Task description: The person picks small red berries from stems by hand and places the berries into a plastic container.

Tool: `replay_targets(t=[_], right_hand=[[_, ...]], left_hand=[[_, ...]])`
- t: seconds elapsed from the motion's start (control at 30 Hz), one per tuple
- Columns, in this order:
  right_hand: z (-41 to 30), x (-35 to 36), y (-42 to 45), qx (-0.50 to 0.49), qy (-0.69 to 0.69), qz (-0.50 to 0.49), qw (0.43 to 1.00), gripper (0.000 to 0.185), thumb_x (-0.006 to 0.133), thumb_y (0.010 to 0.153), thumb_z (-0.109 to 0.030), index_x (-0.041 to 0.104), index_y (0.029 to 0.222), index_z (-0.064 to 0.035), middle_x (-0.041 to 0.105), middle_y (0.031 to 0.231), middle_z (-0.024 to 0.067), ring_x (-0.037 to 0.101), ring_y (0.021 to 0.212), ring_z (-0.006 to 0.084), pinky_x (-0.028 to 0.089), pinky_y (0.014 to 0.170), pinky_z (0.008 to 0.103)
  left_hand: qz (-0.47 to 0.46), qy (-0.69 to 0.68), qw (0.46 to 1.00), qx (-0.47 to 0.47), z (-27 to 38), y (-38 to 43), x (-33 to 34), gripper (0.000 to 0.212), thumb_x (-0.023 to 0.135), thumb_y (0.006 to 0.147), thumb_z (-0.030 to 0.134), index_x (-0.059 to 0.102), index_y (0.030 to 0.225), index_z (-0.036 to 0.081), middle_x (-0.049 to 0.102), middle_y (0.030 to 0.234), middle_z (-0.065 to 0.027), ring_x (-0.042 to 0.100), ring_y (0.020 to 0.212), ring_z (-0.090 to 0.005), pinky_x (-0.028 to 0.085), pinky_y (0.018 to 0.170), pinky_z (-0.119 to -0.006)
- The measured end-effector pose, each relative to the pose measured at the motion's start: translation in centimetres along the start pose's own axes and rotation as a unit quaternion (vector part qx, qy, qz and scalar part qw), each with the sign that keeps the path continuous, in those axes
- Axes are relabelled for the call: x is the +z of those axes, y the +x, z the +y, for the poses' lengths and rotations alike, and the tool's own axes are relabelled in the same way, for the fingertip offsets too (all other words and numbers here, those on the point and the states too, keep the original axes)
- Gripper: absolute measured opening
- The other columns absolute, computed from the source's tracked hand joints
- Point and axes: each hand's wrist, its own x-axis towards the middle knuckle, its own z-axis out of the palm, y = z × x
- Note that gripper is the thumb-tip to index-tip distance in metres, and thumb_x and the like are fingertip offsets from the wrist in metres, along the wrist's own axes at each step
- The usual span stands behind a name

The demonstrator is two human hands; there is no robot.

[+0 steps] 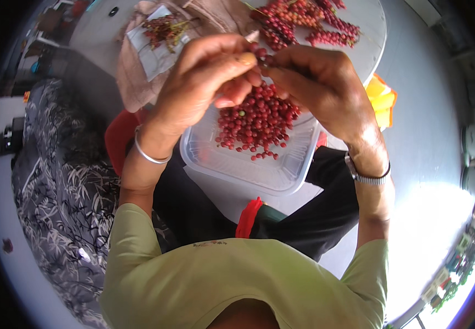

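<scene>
My left hand (213, 76) and my right hand (324, 88) meet above a clear plastic tub (258, 179). Between their fingertips is a small cluster of dark red berries (261, 53), pinched from both sides; its lower part is hidden by the fingers. Loose red berries (258, 119) are heaped in the far half of the tub, with a single pale green one (242, 113) among them. Beyond my right hand, on a pale round table (369, 24), lie several long clusters of red berries (291, 20).
A pinkish-brown cloth (134, 90) covers part of the table. On it, a white sheet (151, 66) bears berry-stripped stalks (165, 31). A yellow and orange bag (380, 100) is right of the table. To the left are a red seat (122, 135) and dark leaf-patterned fabric (73, 185).
</scene>
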Motion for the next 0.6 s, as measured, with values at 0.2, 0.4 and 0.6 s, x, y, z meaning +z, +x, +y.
replay_targets(t=[0.2,0.4,0.6], right_hand=[[-0.6,1.2,0.5,0.027,0.021,-0.004,0.999,0.013,0.053,0.080,-0.006,0.058,0.084,0.0049,0.055,0.062,0.0050,0.049,0.056,0.0077,0.039,0.050,0.0221],[-0.9,1.6,0.2,0.053,0.014,-0.010,0.998,0.013,0.054,0.081,-0.008,0.059,0.086,0.0033,0.054,0.060,0.0029,0.047,0.052,0.0059,0.037,0.046,0.0208],[-1.1,1.5,0.3,0.119,0.083,-0.027,0.989,0.014,0.056,0.081,-0.009,0.060,0.087,0.0029,0.054,0.060,0.0009,0.045,0.050,0.0034,0.034,0.044,0.0181]], left_hand=[[0.010,0.013,1.000,0.005,0.3,-1.0,-0.6,0.012,0.047,0.082,0.007,0.049,0.089,-0.003,0.058,0.071,-0.0106,0.043,0.047,-0.0053,0.026,0.037,-0.016],[0.009,0.082,0.996,0.021,0.8,-1.3,-0.3,0.009,0.047,0.077,0.000,0.050,0.085,-0.003,0.055,0.068,-0.0058,0.043,0.049,-0.0043,0.029,0.039,-0.016],[0.042,0.312,0.923,0.223,-0.8,-0.9,-0.9,0.008,0.047,0.074,-0.004,0.050,0.081,-0.002,0.051,0.067,-0.0010,0.044,0.053,-0.0030,0.035,0.044,-0.017]])
